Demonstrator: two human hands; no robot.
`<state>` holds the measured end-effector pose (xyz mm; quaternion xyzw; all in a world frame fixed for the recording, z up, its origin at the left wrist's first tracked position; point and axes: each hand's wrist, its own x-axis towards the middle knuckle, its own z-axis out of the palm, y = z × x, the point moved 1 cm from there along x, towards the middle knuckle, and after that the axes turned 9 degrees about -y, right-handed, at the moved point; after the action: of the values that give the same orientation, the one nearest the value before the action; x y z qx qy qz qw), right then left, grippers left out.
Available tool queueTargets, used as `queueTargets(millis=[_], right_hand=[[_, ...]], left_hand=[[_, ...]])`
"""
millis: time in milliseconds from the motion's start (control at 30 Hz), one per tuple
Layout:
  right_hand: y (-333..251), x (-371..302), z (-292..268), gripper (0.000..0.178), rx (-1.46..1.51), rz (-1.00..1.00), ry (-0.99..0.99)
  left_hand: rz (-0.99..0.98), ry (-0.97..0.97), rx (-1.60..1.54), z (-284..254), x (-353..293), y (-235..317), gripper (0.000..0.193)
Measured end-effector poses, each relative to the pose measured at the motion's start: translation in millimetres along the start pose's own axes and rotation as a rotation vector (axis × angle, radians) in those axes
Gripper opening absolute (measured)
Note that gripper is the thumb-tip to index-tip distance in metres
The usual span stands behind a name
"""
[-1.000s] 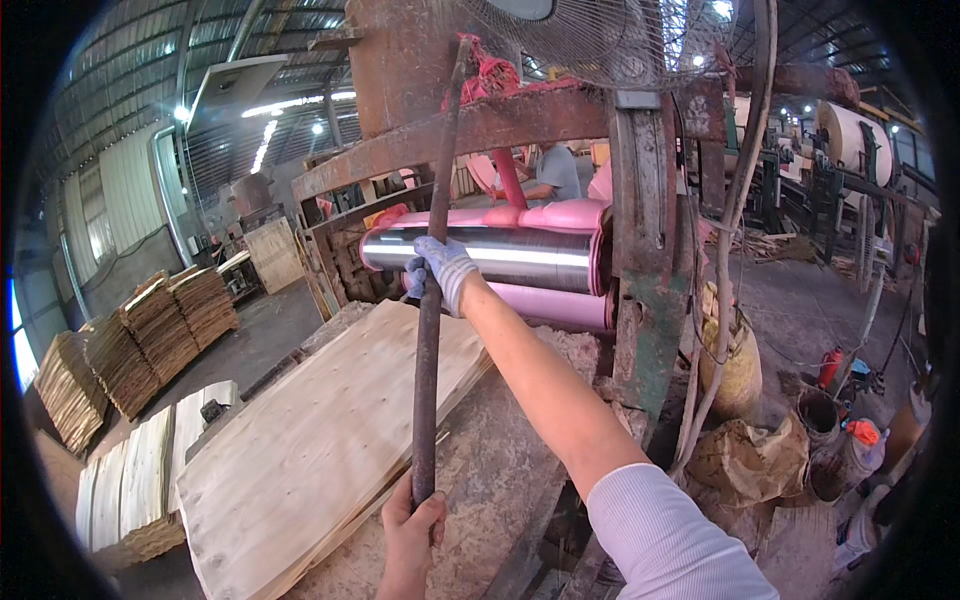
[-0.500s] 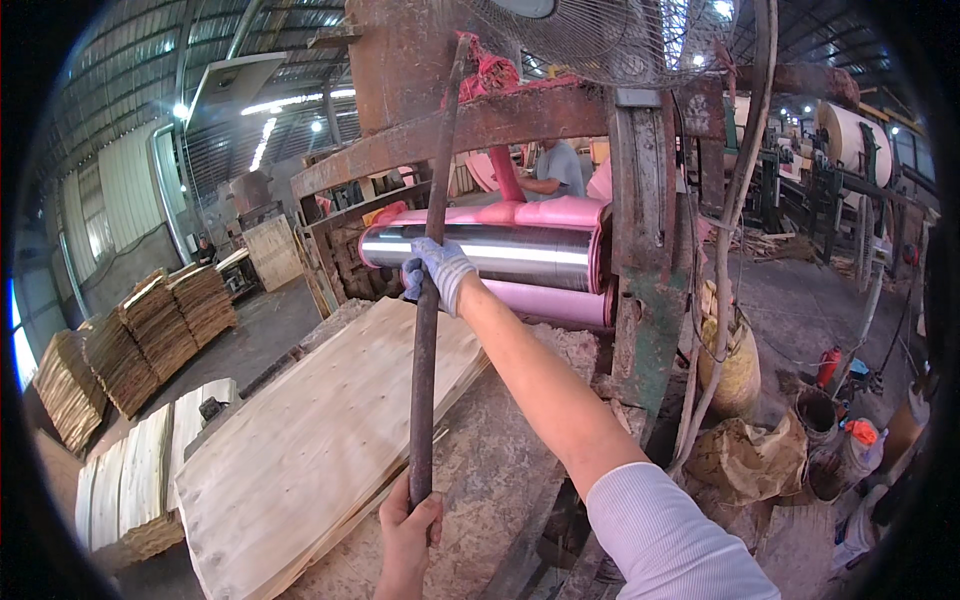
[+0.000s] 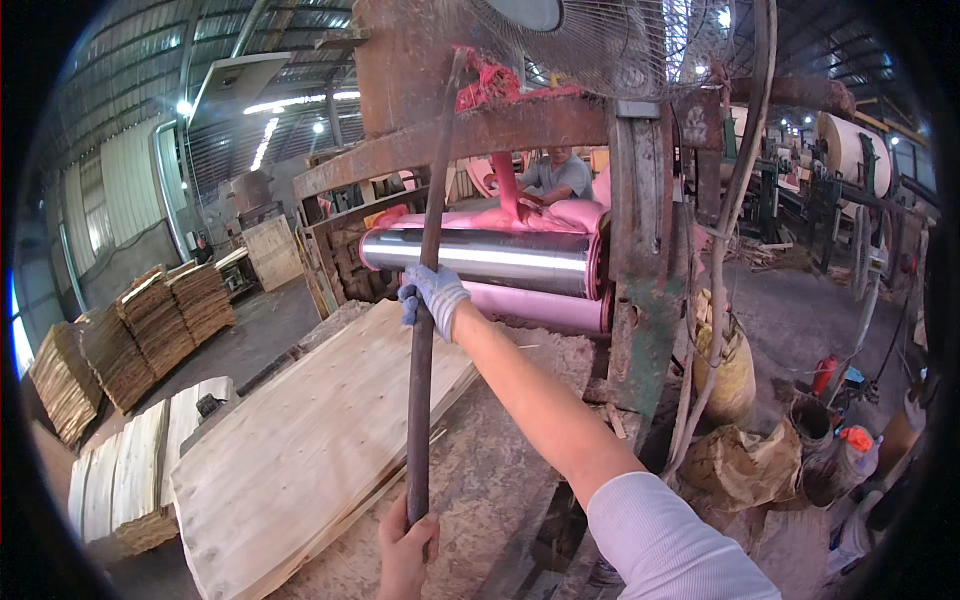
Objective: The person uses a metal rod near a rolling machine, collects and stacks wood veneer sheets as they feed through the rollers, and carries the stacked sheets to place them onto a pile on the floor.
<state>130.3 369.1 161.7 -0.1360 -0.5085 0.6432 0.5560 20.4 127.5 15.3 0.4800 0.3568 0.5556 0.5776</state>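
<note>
A long dark pole (image 3: 420, 420) stands steeply before me, its upper end near clumps of pink, sticky material (image 3: 490, 82). Around its middle is closed my right hand (image 3: 437, 298), in a pale blue-grey glove. Lower down, the bare fingers of my left hand (image 3: 405, 550) wrap the pole's bottom end. Behind the pole lies a shiny metal roller (image 3: 490, 252), with a pink-coated roller (image 3: 530, 305) beneath it. Thick pink liquid (image 3: 505, 180) runs down onto the top of the rollers. Left of the pole, a stack of thin wood veneer sheets (image 3: 310, 440) rests on the worn table.
A rusty beam (image 3: 460, 135) and an upright post (image 3: 640, 190) frame the rollers, with a wire-caged fan (image 3: 610, 45) above. Beyond, a person in grey (image 3: 560, 178) leans toward the rollers. Veneer stacks (image 3: 130, 335) stand left; sacks (image 3: 745, 460) and buckets sit right beside a hanging cable (image 3: 735, 210).
Both my hands and the pole have come slightly lower and nearer. The person behind has leaned in toward the rollers, and the pink stream has changed shape.
</note>
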Motion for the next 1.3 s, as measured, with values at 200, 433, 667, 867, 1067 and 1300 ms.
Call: queueTargets(millis=[200,433,667,867,1067,1300], right_hand=[[12.2,-17.4,9.1,0.015,-0.012,0.014,0.007],[31.3,-50.4,25.2,0.014,-0.032,0.077,0.058],[42.0,-71.1,36.6,0.014,-0.004,0.128,0.048],[38.6,-84.1,38.7,0.015,-0.006,0.138,0.045],[28.9,-89.2,39.8,0.014,-0.012,0.141,0.056],[19.7,-95.2,40.0,0.013,-0.108,0.178,0.01]], left_hand=[[-0.033,0.115,0.051,12.4,-25.1,6.3,0.026],[-0.094,0.107,0.009,5.6,-68.1,-4.4,0.02],[-0.175,0.289,-0.058,15.4,-100.4,1.0,0.01],[-0.22,0.184,0.029,28.1,-116.9,17.8,0.004],[-0.161,0.186,-0.119,22.3,-116.9,-5.0,0.033],[-0.194,0.182,-0.103,37.5,-125.8,2.6,0.033]])
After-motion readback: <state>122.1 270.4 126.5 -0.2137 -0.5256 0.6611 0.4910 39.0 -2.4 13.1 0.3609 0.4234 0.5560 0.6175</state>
